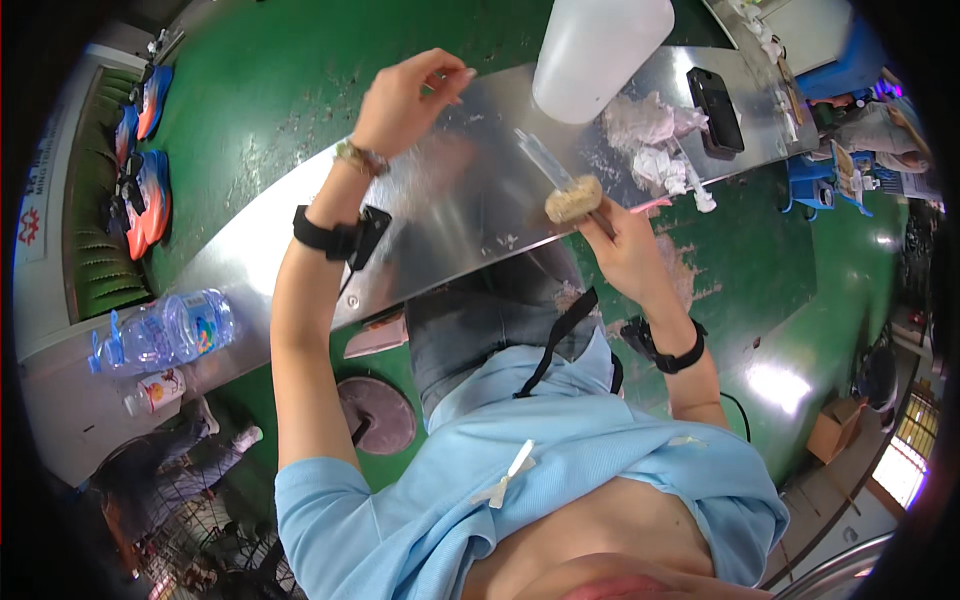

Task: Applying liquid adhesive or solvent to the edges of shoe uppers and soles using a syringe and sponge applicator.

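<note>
My left hand (pixel 405 103) is raised over the far edge of the metal table (pixel 430 235). Its fingers are half curled, with a gap between thumb and fingers and nothing visible in them. At the near edge, my right hand (pixel 630 255) is closed round the thin handle of a brush (pixel 574 199) with a beige fuzzy head. Just beyond the brush head, a pale narrow strip (pixel 542 158) shows against the metal; I cannot tell what it is. Crumpled whitish tissue or cloth (pixel 655 140) lies to the right of the brush.
A white plastic container (pixel 600 55) stands at the far edge, with a black phone-like device (pixel 714 112) to its right. Clear water bottles (pixel 195 325) are at the left end. Orange-and-blue shoes (pixel 148 200) rest on a green rack. A round stool or pedal plate (pixel 378 415) is below.
</note>
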A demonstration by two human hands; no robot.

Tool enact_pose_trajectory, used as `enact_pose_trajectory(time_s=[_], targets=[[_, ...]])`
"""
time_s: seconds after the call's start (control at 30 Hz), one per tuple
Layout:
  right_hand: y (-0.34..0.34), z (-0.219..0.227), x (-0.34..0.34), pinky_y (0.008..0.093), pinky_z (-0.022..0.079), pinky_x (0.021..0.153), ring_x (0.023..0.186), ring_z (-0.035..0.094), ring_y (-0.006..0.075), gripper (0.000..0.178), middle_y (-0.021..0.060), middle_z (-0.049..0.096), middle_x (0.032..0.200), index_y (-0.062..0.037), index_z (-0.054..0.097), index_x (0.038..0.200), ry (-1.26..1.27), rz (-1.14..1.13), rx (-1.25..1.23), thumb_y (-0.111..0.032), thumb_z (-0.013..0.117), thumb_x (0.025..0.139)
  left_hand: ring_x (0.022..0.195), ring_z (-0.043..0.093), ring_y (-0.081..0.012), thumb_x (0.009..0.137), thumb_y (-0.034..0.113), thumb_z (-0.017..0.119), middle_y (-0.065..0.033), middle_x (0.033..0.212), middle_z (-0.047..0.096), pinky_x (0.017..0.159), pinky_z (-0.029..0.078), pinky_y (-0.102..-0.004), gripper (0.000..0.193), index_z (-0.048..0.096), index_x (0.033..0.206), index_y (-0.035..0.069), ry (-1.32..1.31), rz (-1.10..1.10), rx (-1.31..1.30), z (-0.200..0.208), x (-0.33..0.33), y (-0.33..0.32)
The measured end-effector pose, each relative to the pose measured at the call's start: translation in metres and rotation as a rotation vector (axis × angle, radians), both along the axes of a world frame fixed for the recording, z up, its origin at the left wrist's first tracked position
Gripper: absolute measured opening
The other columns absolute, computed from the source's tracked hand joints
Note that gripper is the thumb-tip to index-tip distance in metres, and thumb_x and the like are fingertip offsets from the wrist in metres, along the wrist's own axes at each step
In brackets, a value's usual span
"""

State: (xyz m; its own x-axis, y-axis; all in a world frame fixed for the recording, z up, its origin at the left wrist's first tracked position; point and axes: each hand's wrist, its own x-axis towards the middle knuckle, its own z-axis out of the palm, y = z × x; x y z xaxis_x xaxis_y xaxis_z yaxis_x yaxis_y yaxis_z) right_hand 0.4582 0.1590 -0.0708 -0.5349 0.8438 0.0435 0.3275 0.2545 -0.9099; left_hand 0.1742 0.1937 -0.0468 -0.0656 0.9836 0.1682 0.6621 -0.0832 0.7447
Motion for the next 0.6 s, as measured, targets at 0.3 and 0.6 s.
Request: enact_pose_trajectory(time_s=[0.3, 0.6], targets=[[0.010, 0.014, 0.019, 0.0238, 0.043, 0.069, 0.073, 0.057, 0.0093, 0.028, 0.0100, 0.064, 0.083, -0.0011, 0.054, 0.109, -0.080, -0.065, -0.265, -0.015, 0.052, 0.086, 0.086, 0.056, -0.0237, 0.072, 0.028, 0.065, -0.0033, 0.088, 0.058, 0.071, 0.046, -0.0345, 0.022, 0.058, 0.085, 0.011, 0.658, -0.124, -0.266, -0.063, -0.056, 0.095], [0.008, 0.018, 0.006, 0.0233, 0.043, 0.065, 0.069, 0.057, 0.0100, 0.028, 0.0112, 0.064, 0.083, -0.0006, 0.054, 0.108, -0.026, -0.035, -0.230, -0.015, 0.054, 0.084, 0.075, 0.059, -0.0218, 0.074, 0.021, 0.064, -0.0045, 0.076, 0.061, 0.064, 0.046, -0.0318, 0.019, 0.057, 0.085, 0.008, 0.242, -0.155, -0.167, -0.019, -0.042, 0.057]])
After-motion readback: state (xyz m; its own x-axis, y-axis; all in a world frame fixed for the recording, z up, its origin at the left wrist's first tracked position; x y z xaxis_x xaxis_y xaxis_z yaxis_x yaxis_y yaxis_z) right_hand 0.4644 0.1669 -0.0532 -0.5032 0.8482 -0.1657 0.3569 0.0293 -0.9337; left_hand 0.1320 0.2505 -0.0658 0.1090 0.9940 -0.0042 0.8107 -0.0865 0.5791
